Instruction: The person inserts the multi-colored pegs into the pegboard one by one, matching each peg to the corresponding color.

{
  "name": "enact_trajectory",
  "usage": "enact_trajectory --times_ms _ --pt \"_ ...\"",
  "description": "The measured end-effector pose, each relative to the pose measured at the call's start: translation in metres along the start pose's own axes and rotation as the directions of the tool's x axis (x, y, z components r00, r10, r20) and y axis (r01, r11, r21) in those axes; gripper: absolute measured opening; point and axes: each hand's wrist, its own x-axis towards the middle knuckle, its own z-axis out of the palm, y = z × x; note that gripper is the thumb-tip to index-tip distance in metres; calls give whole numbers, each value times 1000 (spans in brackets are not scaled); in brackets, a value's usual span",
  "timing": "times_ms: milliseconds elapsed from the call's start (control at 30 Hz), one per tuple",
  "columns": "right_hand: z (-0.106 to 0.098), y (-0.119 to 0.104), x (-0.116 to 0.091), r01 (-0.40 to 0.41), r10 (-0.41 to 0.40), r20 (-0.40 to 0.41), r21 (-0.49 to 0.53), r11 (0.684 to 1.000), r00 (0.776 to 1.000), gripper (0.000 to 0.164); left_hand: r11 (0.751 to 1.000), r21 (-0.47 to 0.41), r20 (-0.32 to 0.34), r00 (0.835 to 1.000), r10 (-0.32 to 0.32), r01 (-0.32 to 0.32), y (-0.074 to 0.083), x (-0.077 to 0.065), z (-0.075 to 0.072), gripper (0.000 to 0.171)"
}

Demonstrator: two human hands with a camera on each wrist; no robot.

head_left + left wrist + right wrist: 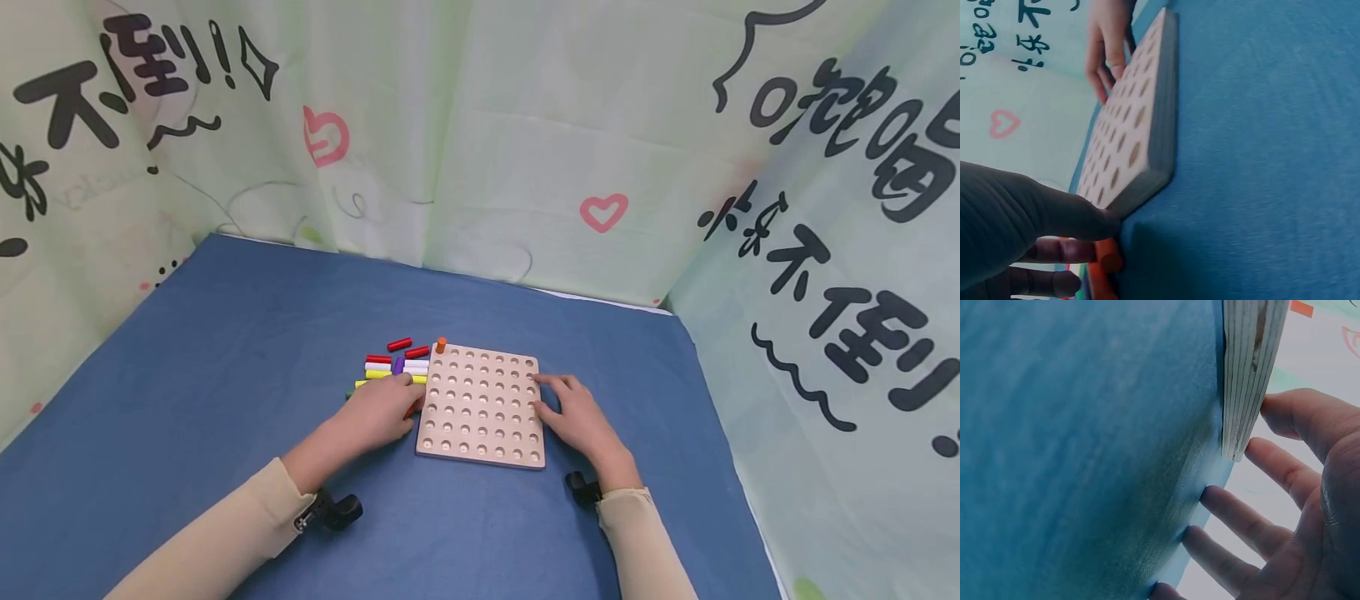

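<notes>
A square wooden pegboard [480, 408] with rows of round holes lies on the blue cloth. One orange peg [441, 344] stands in its far left corner hole. My left hand [382, 408] is at the board's left edge, over a row of loose coloured pegs. Up close in the left wrist view, its thumb extends by the board's near corner, and a fingertip is right at an orange peg [1109, 255]; another orange peg lies behind. At the opposite edge, my right hand [573, 410] has its fingers spread, thumb and index fingertips at the board's side [1250, 375].
Red pegs [400, 344], white pegs [416, 364], yellow pegs [378, 374] and a purple peg [398, 364] lie left of the board, partly under my left hand. A printed curtain [465, 150] encloses the table's back and sides.
</notes>
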Motion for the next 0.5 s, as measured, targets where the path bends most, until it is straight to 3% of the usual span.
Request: enact_trajectory --times_ms 233,500 --pt "-1 0 -1 -9 9 -2 4 1000 1000 52 1000 10 -85 996 21 -21 0 0 14 19" --pt "-1 -2 0 -9 9 4 0 1000 1000 52 999 19 -125 992 -36 39 3 -1 19 25"
